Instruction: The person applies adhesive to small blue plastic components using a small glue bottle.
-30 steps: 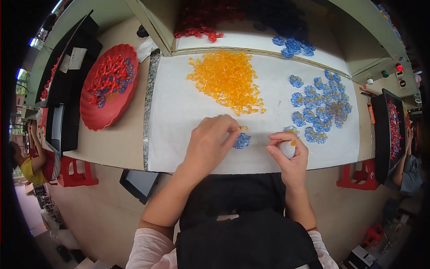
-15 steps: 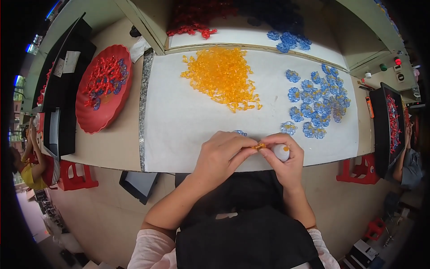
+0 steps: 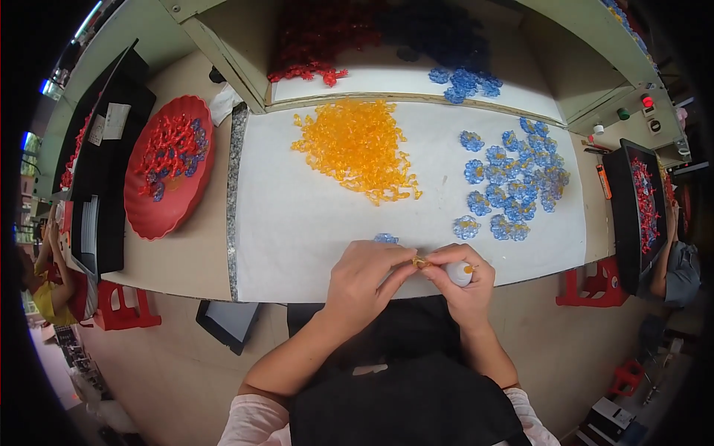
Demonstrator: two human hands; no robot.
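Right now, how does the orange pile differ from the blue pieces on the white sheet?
The orange pile is one dense heap of small bits near the sheet's middle top; the blue pieces are larger flower-like clusters, spread apart singly at the right. Both are translucent plastic lying on the white sheet.

The orange piece (image 3: pixel 421 262) between both hands' fingertips is too small to tell. The left hand (image 3: pixel 364 282) hides most of a blue flower (image 3: pixel 385 238).

Single head view, looking steeply down on the white work mat (image 3: pixel 312 223); forearms entering from 6 o'clock.
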